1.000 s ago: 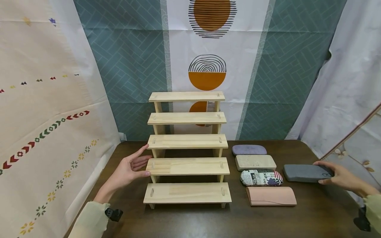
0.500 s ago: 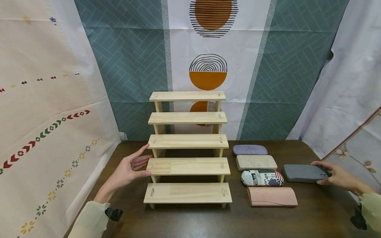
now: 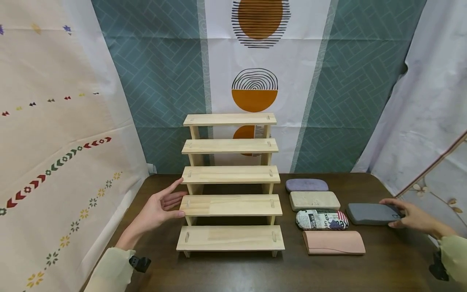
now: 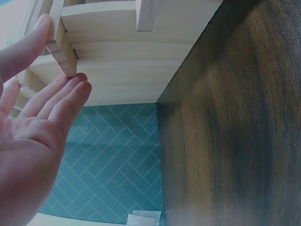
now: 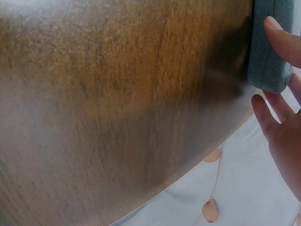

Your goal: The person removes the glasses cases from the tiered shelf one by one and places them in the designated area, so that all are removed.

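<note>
A five-tier stand of pale wooden stepped shelves (image 3: 230,205) stands on the table. My left hand (image 3: 157,209) holds its left end, thumb at the second shelf from the bottom and index finger reaching the shelf above. In the left wrist view the thumb and fingertips (image 4: 70,96) lie on opposite edges of a shelf board (image 4: 63,44). On the far right my right hand (image 3: 412,217) grips the right end of a grey glasses case (image 3: 372,213), thumb in front and fingers behind. The right wrist view shows the thumb against the grey cloth-like case (image 5: 270,52).
Between stand and grey case lie a purple glasses case (image 3: 306,185), a cream case (image 3: 314,200), a newsprint-patterned case (image 3: 322,219) and a pink flap case (image 3: 333,242), in a column. Cloths hang behind and beside the brown table (image 3: 233,275).
My right hand and the grey glasses case have shifted very slightly left. The left hand stays at the stand; the whole view moves a little with the head.
</note>
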{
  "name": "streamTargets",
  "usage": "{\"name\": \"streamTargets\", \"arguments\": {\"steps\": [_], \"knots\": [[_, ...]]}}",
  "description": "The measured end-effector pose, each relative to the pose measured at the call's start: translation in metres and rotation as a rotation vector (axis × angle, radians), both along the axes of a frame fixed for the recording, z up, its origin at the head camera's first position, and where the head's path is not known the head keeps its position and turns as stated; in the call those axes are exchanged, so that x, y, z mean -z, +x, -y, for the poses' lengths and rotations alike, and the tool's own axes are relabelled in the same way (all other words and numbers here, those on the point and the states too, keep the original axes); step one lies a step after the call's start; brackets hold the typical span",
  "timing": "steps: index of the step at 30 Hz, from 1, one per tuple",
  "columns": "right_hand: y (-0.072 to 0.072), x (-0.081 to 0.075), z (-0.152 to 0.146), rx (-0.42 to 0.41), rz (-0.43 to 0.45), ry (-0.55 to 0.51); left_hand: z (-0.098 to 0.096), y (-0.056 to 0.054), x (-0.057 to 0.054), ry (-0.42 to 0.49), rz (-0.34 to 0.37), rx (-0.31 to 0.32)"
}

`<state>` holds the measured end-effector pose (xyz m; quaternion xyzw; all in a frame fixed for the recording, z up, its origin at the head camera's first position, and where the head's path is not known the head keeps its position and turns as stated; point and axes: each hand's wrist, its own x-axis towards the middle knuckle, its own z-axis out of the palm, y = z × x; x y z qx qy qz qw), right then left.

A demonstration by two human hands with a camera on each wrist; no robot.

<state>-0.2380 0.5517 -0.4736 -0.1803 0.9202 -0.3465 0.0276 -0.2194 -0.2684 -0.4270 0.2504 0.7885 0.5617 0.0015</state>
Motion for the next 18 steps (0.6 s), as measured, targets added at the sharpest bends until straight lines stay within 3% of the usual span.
{"name": "streamTargets", "arguments": {"steps": [9,18], "knots": [[-0.0013,0.0040,-0.0006,0.000,0.022,0.014,0.0023,-0.0010,0.0013,0.002,-0.013,0.003],[0.0005,0.0043,-0.0016,-0.021,-0.057,0.033,0.0016,-0.0012,0.0022,0.009,-0.018,0.006]]}}
